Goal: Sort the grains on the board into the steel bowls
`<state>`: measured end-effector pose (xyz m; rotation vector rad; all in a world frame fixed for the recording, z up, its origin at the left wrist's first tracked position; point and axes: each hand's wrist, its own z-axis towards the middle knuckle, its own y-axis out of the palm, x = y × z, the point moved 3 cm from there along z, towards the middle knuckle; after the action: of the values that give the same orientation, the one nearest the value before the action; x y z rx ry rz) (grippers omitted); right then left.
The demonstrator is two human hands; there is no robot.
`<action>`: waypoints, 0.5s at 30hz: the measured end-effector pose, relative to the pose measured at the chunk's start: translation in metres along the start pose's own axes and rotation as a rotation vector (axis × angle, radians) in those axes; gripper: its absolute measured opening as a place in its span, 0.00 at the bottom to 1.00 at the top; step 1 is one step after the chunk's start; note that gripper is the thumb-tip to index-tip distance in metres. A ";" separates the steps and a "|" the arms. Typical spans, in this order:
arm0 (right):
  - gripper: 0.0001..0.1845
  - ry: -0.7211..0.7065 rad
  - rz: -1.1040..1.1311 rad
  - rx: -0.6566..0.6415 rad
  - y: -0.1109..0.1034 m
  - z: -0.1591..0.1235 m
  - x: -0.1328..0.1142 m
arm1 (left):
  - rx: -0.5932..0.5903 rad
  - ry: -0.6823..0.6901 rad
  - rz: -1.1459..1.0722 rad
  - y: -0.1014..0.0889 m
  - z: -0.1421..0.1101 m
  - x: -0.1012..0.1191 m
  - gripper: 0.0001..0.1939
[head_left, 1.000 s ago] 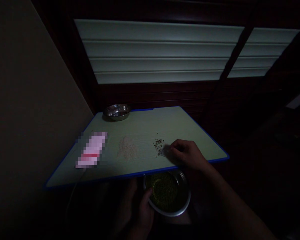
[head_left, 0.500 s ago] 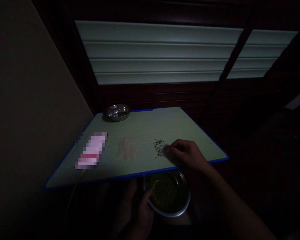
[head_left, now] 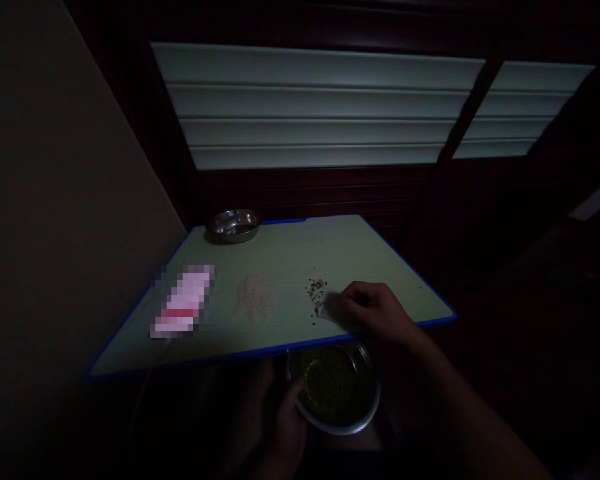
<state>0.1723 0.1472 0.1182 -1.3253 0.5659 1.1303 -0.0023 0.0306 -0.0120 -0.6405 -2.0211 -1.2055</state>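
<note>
My right hand [head_left: 375, 308] is closed in a pinch just over the table's near side. From its fingertips a small thin pale piece [head_left: 324, 312], perhaps plastic or card, reaches down to the tabletop. It touches the edge of a scatter of small dark grains [head_left: 317, 288]. Below the table's front edge, my left hand [head_left: 291, 417] grips a metal bowl [head_left: 353, 427] by its left rim, thumb over the edge. Small green grains that look like mung beans [head_left: 330, 380] fill the bottom of that bowl. Its far rim is hidden under the table.
The light table [head_left: 290, 253] has a blue edge. A pale granular heap [head_left: 255, 298] lies left of the dark grains. Further left is a blurred-out phone-like object [head_left: 185, 300] with a cable. A shallow metal dish [head_left: 234, 227] stands at the back left corner, near the wall.
The pale piece in my right hand has slid slightly toward the table's front edge, and a few dark grains have shifted nearer. My left hand and the bowl look almost unmoved.
</note>
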 end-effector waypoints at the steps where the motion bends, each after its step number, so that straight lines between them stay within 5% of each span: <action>1: 0.10 0.004 0.006 -0.018 0.000 0.000 0.000 | 0.005 0.012 -0.001 -0.001 0.000 -0.001 0.36; 7: 0.09 -0.004 0.011 -0.106 0.004 -0.002 -0.002 | 0.024 0.013 0.000 0.003 -0.001 0.005 0.40; 15: 0.08 0.027 -0.070 0.020 0.005 0.001 0.002 | -0.014 0.036 0.030 0.003 -0.001 0.008 0.40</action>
<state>0.1686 0.1476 0.1146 -1.3345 0.5452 1.0484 -0.0053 0.0317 -0.0044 -0.6496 -1.9682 -1.2062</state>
